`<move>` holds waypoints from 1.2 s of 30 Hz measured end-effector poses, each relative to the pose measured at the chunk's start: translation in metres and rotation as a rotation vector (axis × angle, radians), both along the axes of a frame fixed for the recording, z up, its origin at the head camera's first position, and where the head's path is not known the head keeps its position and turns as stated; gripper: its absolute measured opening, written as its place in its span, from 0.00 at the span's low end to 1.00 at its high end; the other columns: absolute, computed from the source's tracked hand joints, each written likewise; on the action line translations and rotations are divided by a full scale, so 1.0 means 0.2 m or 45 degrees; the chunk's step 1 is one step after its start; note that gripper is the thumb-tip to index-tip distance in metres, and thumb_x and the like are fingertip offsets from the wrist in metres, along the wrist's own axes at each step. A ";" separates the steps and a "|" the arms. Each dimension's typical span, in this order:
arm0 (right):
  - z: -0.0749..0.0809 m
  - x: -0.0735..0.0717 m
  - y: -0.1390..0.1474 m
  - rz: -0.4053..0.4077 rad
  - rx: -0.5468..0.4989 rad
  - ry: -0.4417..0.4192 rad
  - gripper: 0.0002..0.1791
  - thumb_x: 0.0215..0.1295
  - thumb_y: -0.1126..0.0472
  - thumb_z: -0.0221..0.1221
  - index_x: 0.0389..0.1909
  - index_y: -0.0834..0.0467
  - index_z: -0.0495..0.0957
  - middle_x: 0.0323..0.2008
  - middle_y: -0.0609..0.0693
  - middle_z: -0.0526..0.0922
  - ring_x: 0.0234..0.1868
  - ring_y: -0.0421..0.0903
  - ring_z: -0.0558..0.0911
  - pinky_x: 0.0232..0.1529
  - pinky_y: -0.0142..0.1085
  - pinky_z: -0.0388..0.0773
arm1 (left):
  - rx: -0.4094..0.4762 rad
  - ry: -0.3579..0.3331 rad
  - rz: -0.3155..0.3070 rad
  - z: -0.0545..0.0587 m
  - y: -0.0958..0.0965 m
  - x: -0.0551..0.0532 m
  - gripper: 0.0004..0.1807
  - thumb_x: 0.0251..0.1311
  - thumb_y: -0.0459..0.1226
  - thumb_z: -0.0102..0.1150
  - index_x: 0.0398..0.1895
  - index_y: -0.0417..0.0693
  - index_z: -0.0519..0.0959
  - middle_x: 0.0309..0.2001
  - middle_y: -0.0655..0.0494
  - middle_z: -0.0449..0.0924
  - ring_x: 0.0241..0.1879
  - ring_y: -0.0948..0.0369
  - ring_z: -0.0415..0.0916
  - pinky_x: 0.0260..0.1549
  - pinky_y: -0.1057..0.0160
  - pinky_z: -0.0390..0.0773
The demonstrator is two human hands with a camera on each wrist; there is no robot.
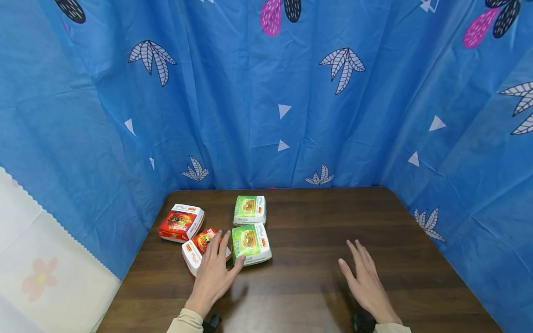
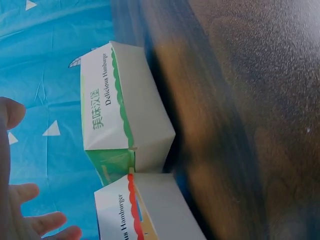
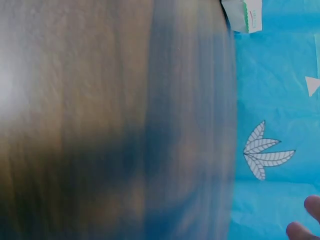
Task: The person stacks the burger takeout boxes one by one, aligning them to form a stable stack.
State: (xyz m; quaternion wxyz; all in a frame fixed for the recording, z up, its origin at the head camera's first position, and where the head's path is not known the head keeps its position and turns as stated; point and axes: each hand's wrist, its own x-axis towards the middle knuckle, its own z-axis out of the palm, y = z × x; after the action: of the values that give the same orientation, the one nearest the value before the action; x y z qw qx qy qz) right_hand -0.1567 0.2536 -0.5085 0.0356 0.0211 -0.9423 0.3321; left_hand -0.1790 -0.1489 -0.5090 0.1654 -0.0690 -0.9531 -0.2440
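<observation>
My left hand [image 1: 213, 273] has its fingers spread above the nearer red hamburger box [image 1: 192, 255] and overlaps part of it in the head view. Its thumb reaches toward the nearer green hamburger box [image 1: 251, 244]. In the left wrist view that green box [image 2: 107, 100] stands beside the red one [image 2: 117, 212], with the hand's fingertips [image 2: 47, 222] to their left. A second green box [image 1: 250, 210] lies just behind the first, and another red box [image 1: 182, 223] lies at the far left. Over the table's right half, my right hand [image 1: 366, 282] holds nothing, fingers extended.
The boxes lie on a dark brown wooden table [image 1: 325, 226]. A blue patterned curtain [image 1: 233, 106] hangs along its back and sides. At the lower left hangs a pale cloth [image 1: 54, 245] with a flower print.
</observation>
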 end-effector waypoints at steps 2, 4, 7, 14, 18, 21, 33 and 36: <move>-0.02 0.00 -0.01 0.016 -0.057 0.025 0.41 0.80 0.37 0.44 0.84 0.52 0.46 0.82 0.65 0.42 0.79 0.74 0.45 0.67 0.76 0.49 | 0.014 0.000 -0.006 -0.01 0.00 0.00 0.48 0.64 0.59 0.65 0.80 0.45 0.59 0.78 0.39 0.57 0.75 0.39 0.59 0.67 0.36 0.67; -0.04 0.00 -0.02 0.033 -0.121 0.043 0.40 0.81 0.39 0.45 0.84 0.52 0.46 0.82 0.65 0.43 0.78 0.74 0.46 0.68 0.74 0.50 | 0.028 0.001 -0.008 -0.01 0.01 0.00 0.48 0.63 0.58 0.65 0.80 0.45 0.60 0.78 0.38 0.58 0.75 0.39 0.60 0.68 0.36 0.67; -0.07 0.00 -0.03 0.057 -0.214 0.065 0.39 0.81 0.41 0.46 0.83 0.53 0.47 0.82 0.64 0.44 0.78 0.73 0.47 0.70 0.71 0.49 | 0.048 0.011 -0.012 -0.02 0.01 -0.01 0.48 0.63 0.57 0.67 0.79 0.45 0.60 0.77 0.38 0.58 0.74 0.37 0.61 0.68 0.36 0.67; -0.15 0.00 -0.07 0.078 -0.334 0.130 0.37 0.81 0.50 0.51 0.83 0.55 0.48 0.81 0.65 0.48 0.78 0.73 0.50 0.68 0.74 0.53 | 0.080 0.038 -0.011 -0.05 0.02 -0.01 0.48 0.61 0.55 0.69 0.79 0.44 0.61 0.77 0.38 0.59 0.73 0.39 0.62 0.65 0.36 0.70; -0.20 0.01 -0.10 0.093 -0.380 0.141 0.37 0.81 0.54 0.52 0.83 0.56 0.48 0.81 0.65 0.48 0.78 0.73 0.51 0.69 0.74 0.53 | 0.085 0.070 -0.010 -0.07 0.03 -0.01 0.48 0.60 0.55 0.70 0.78 0.43 0.63 0.76 0.36 0.60 0.73 0.39 0.64 0.64 0.35 0.70; -0.22 0.00 -0.11 0.094 -0.404 0.159 0.37 0.80 0.56 0.53 0.82 0.57 0.49 0.81 0.65 0.49 0.78 0.71 0.53 0.71 0.67 0.54 | 0.081 0.081 -0.015 -0.07 0.04 -0.02 0.48 0.59 0.55 0.71 0.77 0.43 0.63 0.76 0.36 0.60 0.73 0.39 0.64 0.65 0.36 0.70; -0.29 -0.02 -0.15 0.019 -0.626 0.113 0.36 0.81 0.55 0.53 0.82 0.52 0.50 0.81 0.57 0.53 0.78 0.59 0.58 0.62 0.11 0.56 | 0.146 0.084 -0.038 -0.08 0.08 -0.05 0.51 0.56 0.55 0.73 0.77 0.40 0.62 0.76 0.36 0.60 0.72 0.38 0.65 0.64 0.37 0.72; -0.30 -0.03 -0.15 0.019 -0.661 0.118 0.36 0.80 0.56 0.53 0.82 0.55 0.51 0.81 0.58 0.53 0.78 0.59 0.58 0.63 0.12 0.57 | 0.155 0.097 -0.042 -0.08 0.09 -0.06 0.51 0.56 0.55 0.74 0.76 0.40 0.63 0.76 0.36 0.61 0.71 0.38 0.65 0.64 0.37 0.72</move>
State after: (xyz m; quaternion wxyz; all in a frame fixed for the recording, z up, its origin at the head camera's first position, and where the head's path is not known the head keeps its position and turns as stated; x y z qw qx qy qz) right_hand -0.1623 0.2244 -0.5683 0.0804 0.0334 -0.8226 0.5619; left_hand -0.1903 -0.1311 -0.5255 0.2013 -0.0837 -0.9282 -0.3016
